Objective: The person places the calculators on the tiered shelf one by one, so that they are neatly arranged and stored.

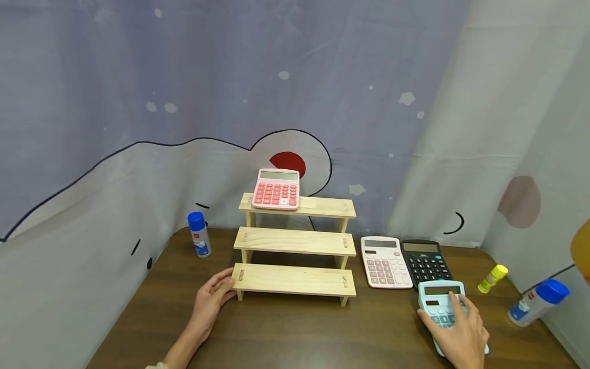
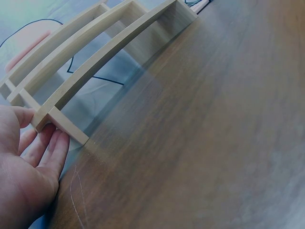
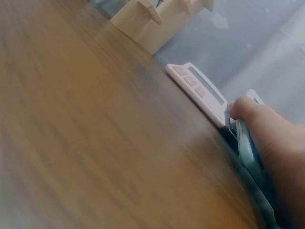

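Note:
A three-tier wooden shelf stand [image 1: 295, 279] is on the table, its lowest step at the front. My left hand [image 1: 213, 300] pinches the left end of that step; in the left wrist view the thumb is at the board's end and the fingers [image 2: 50, 145] lie beneath it. At the right, my right hand [image 1: 463, 328] grips a light blue calculator [image 1: 440, 302] across its width. Its thumb is at the left edge and a finger touches near the screen; the hand hides many keys. A pink calculator [image 1: 276, 189] leans back on the top step's left end.
A white calculator [image 1: 384, 261] and a black calculator [image 1: 426, 259] lie right of the stand. Further right are a yellow glue stick [image 1: 493, 278] and a blue-capped bottle [image 1: 536, 302]. Another blue-capped bottle [image 1: 199, 236] stands back left. A printed curtain [image 1: 207, 77] hangs behind the table.

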`<move>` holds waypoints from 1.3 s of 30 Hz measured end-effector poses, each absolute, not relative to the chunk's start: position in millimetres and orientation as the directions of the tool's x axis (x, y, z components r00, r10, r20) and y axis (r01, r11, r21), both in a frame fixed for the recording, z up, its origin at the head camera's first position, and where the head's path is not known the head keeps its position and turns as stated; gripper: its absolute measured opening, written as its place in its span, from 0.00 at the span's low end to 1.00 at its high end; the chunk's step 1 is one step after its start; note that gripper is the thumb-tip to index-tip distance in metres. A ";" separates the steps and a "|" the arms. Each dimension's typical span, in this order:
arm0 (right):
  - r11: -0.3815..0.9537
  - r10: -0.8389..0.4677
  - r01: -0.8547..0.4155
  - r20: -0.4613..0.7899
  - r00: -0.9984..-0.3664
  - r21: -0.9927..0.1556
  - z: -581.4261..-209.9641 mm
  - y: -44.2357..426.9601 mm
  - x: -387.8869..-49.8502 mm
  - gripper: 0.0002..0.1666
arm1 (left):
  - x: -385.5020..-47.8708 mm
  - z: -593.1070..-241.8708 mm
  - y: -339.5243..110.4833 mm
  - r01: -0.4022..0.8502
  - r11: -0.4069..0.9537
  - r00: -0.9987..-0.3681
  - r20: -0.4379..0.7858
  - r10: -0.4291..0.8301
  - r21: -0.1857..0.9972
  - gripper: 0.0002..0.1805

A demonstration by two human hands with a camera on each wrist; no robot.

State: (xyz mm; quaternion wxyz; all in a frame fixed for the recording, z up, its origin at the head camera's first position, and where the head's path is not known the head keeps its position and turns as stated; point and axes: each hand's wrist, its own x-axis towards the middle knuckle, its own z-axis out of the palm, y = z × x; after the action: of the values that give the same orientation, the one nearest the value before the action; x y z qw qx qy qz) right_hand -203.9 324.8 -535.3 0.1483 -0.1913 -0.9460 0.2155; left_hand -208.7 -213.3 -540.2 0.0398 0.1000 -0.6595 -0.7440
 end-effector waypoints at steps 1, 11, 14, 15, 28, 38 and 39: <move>0.836 0.419 0.286 0.208 -0.884 -0.468 -535.5 323.3 -203.8 0.62 | -208.4 -540.1 -213.8 -0.073 -0.126 -0.976 -0.097 -0.195 0.989 0.26; 0.859 0.325 0.141 0.311 -0.893 -0.492 -541.6 300.0 -201.7 0.59 | -208.6 -540.0 -213.5 -0.073 -0.122 -0.976 -0.096 -0.194 0.990 0.26; 0.862 0.298 0.107 0.325 -0.898 -0.495 -543.2 290.9 -202.5 0.58 | -208.6 -539.8 -213.4 -0.072 -0.119 -0.975 -0.095 -0.199 0.990 0.26; 0.864 0.287 0.092 0.334 -0.898 -0.496 -543.9 288.1 -202.9 0.58 | -208.5 -539.6 -213.4 -0.071 -0.120 -0.976 -0.094 -0.198 0.990 0.26; 0.866 0.173 -0.044 0.380 -0.909 -0.498 -542.4 257.2 -202.3 0.56 | -209.3 -541.0 -212.5 -0.070 -0.127 -0.976 -0.094 -0.195 0.989 0.26; 0.855 0.105 -0.129 0.411 -0.905 -0.502 -544.3 254.9 -202.6 0.54 | -208.9 -540.0 -212.5 -0.071 -0.131 -0.976 -0.097 -0.198 0.989 0.27; 0.855 0.098 -0.137 0.416 -0.904 -0.500 -544.6 254.2 -202.6 0.54 | -208.8 -539.9 -212.4 -0.070 -0.132 -0.975 -0.096 -0.200 0.989 0.27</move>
State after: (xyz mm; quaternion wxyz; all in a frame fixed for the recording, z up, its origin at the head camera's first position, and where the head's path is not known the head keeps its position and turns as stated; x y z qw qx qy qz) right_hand -202.6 254.2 -544.6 0.2186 0.0104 -0.9379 0.2691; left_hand -208.8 -212.4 -539.9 0.0435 0.1024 -0.6573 -0.7453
